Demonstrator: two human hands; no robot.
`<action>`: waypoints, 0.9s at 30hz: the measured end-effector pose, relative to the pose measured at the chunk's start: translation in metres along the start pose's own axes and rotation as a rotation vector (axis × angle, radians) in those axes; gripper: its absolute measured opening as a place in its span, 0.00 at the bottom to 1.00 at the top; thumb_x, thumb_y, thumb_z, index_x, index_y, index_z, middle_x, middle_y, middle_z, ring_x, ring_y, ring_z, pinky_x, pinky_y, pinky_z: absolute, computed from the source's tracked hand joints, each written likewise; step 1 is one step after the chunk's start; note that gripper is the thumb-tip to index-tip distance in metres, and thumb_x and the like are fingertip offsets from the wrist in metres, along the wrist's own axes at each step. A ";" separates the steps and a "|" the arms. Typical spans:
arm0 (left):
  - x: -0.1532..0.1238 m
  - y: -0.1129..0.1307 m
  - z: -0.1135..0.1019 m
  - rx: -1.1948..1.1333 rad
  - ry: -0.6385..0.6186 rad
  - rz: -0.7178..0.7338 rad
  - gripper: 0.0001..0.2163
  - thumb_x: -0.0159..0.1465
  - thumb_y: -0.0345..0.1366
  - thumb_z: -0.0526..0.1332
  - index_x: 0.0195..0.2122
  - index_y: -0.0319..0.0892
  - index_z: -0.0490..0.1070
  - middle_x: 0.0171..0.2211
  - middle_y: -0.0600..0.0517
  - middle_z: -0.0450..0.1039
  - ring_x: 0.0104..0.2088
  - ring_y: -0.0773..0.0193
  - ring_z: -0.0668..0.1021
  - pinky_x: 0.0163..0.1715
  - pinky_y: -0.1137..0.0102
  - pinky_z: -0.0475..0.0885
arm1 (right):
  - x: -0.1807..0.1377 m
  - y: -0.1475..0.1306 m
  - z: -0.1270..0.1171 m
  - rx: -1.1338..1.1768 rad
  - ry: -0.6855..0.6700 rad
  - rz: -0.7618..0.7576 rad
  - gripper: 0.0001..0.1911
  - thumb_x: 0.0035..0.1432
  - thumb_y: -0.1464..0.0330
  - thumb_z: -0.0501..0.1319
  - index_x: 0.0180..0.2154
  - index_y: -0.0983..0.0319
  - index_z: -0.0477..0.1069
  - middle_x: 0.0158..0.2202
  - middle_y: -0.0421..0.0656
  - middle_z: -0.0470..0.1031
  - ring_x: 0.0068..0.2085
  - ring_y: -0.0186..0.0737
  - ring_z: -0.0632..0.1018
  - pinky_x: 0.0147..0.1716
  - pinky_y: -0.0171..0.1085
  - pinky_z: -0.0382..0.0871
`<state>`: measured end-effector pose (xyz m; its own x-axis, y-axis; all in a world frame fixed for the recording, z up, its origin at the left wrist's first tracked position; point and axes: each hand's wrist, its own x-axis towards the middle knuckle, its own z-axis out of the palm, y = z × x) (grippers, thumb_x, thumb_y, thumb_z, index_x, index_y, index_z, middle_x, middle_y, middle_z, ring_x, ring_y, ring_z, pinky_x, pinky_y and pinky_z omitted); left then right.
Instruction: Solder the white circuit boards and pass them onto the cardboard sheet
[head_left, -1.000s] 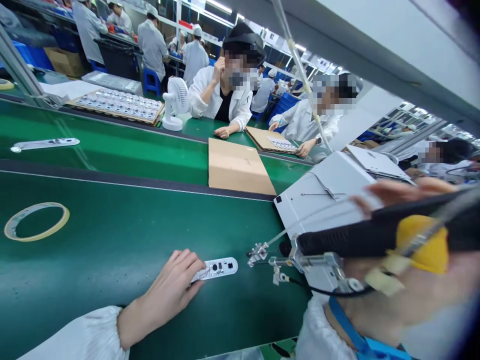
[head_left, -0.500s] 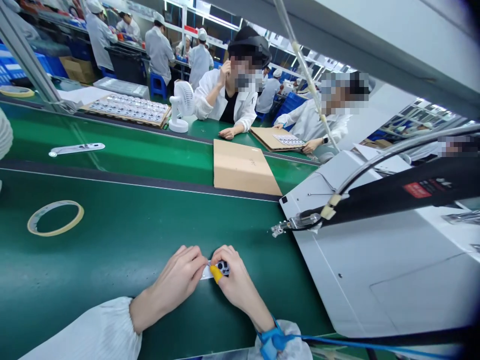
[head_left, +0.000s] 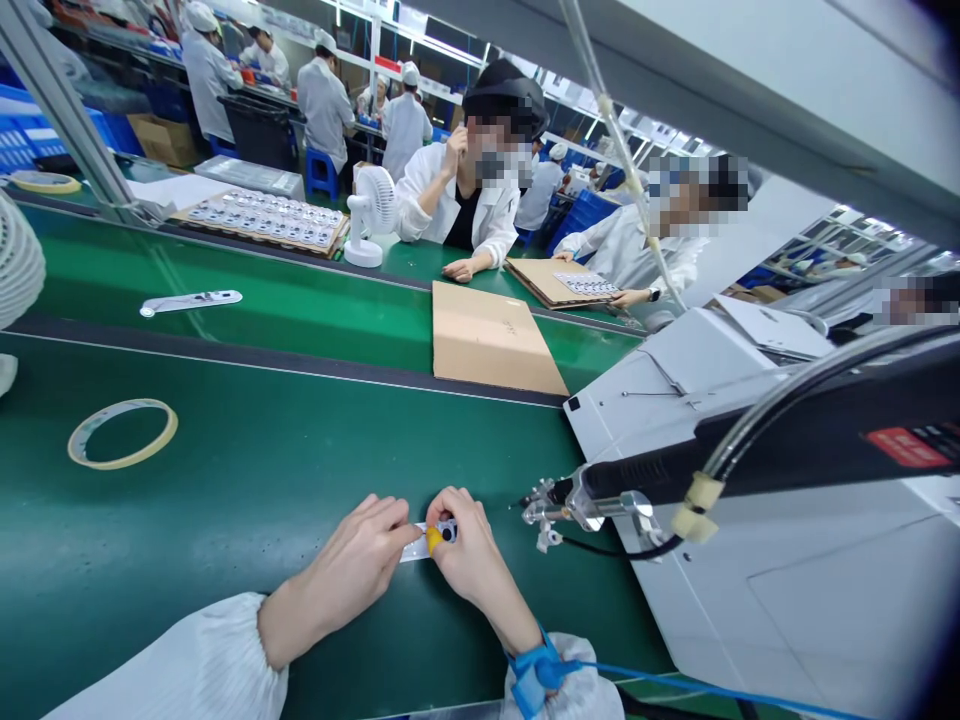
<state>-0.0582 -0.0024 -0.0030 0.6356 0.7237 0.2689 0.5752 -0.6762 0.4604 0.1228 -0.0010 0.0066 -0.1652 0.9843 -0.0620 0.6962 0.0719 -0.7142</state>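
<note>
A small white plate (head_left: 414,549) with black round spots lies on the green work surface between my hands. My right hand (head_left: 471,560) is closed over its right part, with a yellow finger cot (head_left: 433,538) on one digit and a blue wrist strap (head_left: 536,672) at the cuff. From the left, my left hand (head_left: 351,568) reaches the plate with fingers bent together, its fingertips meeting those of the right. Whatever tiny piece lies between the fingertips is hidden. To the right of my hands hangs a black electric screwdriver (head_left: 645,480), its tip pointing left.
A tape roll (head_left: 123,434) lies at left. Beyond the dark rail, a long white strip (head_left: 191,302) sits on the green belt (head_left: 315,320) near a cardboard sheet (head_left: 495,340). A white machine (head_left: 757,580) stands at right. Two co-workers sit opposite, beside a small fan (head_left: 370,215).
The long white strip has travelled right along the belt. The screwdriver has swung lower and nearer my right hand. Both hands stay at the plate, with the fingers shifting slightly.
</note>
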 end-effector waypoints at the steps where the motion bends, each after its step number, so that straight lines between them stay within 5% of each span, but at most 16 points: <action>1: 0.000 0.000 0.000 0.028 -0.003 0.013 0.18 0.70 0.22 0.46 0.41 0.41 0.75 0.30 0.51 0.64 0.30 0.61 0.67 0.32 0.66 0.60 | 0.000 -0.001 0.000 -0.008 0.005 0.007 0.14 0.39 0.82 0.53 0.27 0.58 0.62 0.30 0.38 0.69 0.38 0.44 0.69 0.39 0.42 0.57; 10: 0.003 0.005 0.004 0.309 -0.024 0.073 0.13 0.63 0.17 0.52 0.34 0.38 0.72 0.32 0.49 0.65 0.32 0.59 0.69 0.30 0.66 0.62 | 0.001 -0.004 0.000 -0.024 0.000 -0.014 0.13 0.43 0.82 0.54 0.28 0.58 0.62 0.31 0.38 0.69 0.38 0.44 0.69 0.39 0.42 0.57; 27: 0.000 0.003 0.002 0.215 -0.013 0.093 0.14 0.66 0.18 0.49 0.38 0.39 0.72 0.32 0.50 0.64 0.31 0.60 0.67 0.29 0.66 0.60 | 0.004 -0.006 0.000 0.033 -0.004 -0.016 0.16 0.38 0.82 0.53 0.28 0.57 0.64 0.30 0.37 0.69 0.37 0.42 0.70 0.39 0.41 0.58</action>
<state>-0.0556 -0.0046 -0.0030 0.6969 0.6559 0.2901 0.6095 -0.7548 0.2426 0.1178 0.0023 0.0102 -0.1792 0.9824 -0.0526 0.6699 0.0827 -0.7378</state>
